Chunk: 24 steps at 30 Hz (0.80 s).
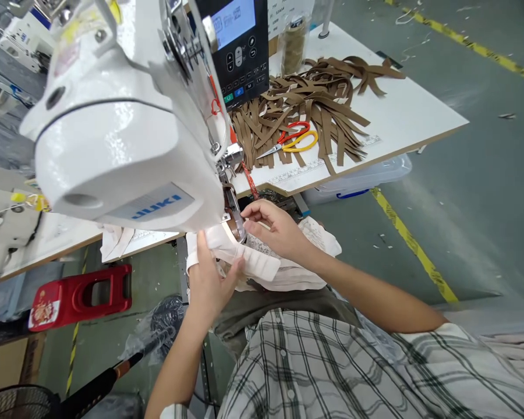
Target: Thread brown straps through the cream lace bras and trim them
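Observation:
A white sewing machine (pixel 126 145) with a blue label fills the upper left. Below its needle area lies pale fabric (pixel 257 262), which hangs over the front edge toward my lap. My left hand (pixel 209 279) grips the fabric between thumb and fingers, its fingertips under the machine head. My right hand (pixel 279 230) is at the right of the presser area, thumb and forefinger close together near the machine's metal guide (pixel 233 212). Whatever lies between those fingertips is too small to make out.
Brown strips (pixel 332 116) lie heaped on the white table (pixel 419 116), with red and yellow scissors (pixel 299 141) on them. A thread cone (pixel 294 46) stands behind. A red stool (pixel 82 295) and a black fan (pixel 21 401) are at the lower left.

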{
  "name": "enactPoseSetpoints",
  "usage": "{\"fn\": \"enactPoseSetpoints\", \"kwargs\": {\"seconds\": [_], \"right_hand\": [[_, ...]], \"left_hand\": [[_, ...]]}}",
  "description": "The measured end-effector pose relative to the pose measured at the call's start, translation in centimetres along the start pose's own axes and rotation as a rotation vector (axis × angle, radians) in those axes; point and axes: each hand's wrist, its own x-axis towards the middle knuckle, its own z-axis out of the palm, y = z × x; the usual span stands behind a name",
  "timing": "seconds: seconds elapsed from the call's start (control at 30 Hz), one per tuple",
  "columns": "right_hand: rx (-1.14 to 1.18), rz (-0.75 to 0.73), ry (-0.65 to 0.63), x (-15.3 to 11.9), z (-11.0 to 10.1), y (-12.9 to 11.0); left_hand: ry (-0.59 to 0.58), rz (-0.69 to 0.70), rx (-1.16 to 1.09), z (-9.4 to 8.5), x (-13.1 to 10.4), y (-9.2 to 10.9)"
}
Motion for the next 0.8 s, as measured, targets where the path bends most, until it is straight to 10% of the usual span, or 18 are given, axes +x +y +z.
{"fn": "enactPoseSetpoints", "kwargs": {"seconds": [0.37,0.53,0.7,0.8], "right_hand": [[0.187,0.191,-0.113,-5.0,-0.2,0.2],[0.184,0.175,-0.059,-6.0,-1.2,-0.4],[-0.016,0.009,-0.228,-6.2,-2.1,-1.7],[-0.175,-0.124,-0.346,-6.3,-2.2,-2.1]], "left_hand": [[0.081,0.236,-0.181,3.9,-5.9,5.2],[-0.205,0.136,-0.473,1.9,-6.8,3.9],[0.055,0.324,-0.444,-1.3,-4.0,2.6],[-0.07,0.556,-0.42,-1.9,-1.7,2.5]]}}
